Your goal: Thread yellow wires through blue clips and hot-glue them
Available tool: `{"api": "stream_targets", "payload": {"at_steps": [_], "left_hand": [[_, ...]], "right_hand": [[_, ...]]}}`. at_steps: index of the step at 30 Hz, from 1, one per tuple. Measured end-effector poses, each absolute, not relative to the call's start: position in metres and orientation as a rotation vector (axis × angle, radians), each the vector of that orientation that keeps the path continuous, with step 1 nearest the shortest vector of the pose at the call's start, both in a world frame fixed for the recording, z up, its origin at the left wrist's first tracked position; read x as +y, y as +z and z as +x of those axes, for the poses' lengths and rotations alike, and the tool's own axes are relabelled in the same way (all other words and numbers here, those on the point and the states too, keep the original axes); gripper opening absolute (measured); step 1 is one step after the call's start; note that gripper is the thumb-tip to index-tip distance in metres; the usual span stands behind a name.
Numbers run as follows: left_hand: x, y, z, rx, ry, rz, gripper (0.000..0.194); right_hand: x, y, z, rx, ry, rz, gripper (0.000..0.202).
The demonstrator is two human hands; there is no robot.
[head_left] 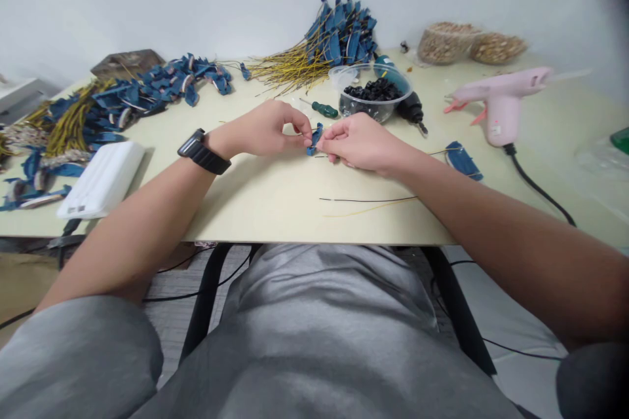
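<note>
Between my hands, just above the middle of the table, is a small blue plastic part (pixel 315 140). My left hand (pixel 271 129), with a black watch on its wrist, pinches the part at its left side. From the other side my right hand (pixel 361 140) grips it with thumb and fingers, the lower fingers curled under. A thin dark wire end shows by the fingertips; its path is partly hidden by the hands. Beside my right forearm lies another blue part (pixel 463 161) with a wire. Nearer me are a loose black wire (pixel 366 200) and a yellow one.
Behind my hands stand a clear bowl (pixel 344 105) of small black parts, a green-handled screwdriver (pixel 325 110) and a power tool (pixel 411 110). A pink glue gun (pixel 506 101) is at right. Blue parts with yellow wires (pixel 339 33) pile behind; a white box (pixel 101 178) sits left.
</note>
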State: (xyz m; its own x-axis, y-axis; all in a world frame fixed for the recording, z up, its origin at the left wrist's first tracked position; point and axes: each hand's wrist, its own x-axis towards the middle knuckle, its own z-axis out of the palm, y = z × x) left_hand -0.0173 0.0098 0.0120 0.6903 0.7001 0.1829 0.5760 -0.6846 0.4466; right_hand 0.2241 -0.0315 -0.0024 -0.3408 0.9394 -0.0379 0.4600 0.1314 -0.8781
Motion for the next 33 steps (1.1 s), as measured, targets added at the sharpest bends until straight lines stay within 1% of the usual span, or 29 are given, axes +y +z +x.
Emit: {"api": "stream_targets", "payload": {"at_steps": [3, 18, 23, 29, 33], "left_hand": [[0.0100, 0.0118, -0.0168, 1.010, 0.479, 2.563, 0.027], [0.0116, 0.0088, -0.0177, 1.000, 0.475, 2.566, 0.029], [0.0122, 0.0094, -0.0189, 0.986, 0.469, 2.588, 0.030], [0.0113, 0.0094, -0.0188, 0.998, 0.454, 2.614, 0.030], [0.0111, 0.0085, -0.0181, 0.998, 0.454, 2.618, 0.029]], "right_hand": [[-0.0313, -0.0031, 0.2238, -1.864, 1.148, -1.337, 0.026], [-0.0293, -0.0068, 0.2244, -1.898, 1.078, -1.383, 0.021], [-0.0297, -0.0056, 0.2247, -1.924, 1.067, -1.383, 0.023], [-0.0312, -0.0026, 0.2241, -1.922, 1.077, -1.436, 0.019], [-0.0312, -0.0028, 0.2238, -1.926, 1.069, -1.448, 0.021]]}}
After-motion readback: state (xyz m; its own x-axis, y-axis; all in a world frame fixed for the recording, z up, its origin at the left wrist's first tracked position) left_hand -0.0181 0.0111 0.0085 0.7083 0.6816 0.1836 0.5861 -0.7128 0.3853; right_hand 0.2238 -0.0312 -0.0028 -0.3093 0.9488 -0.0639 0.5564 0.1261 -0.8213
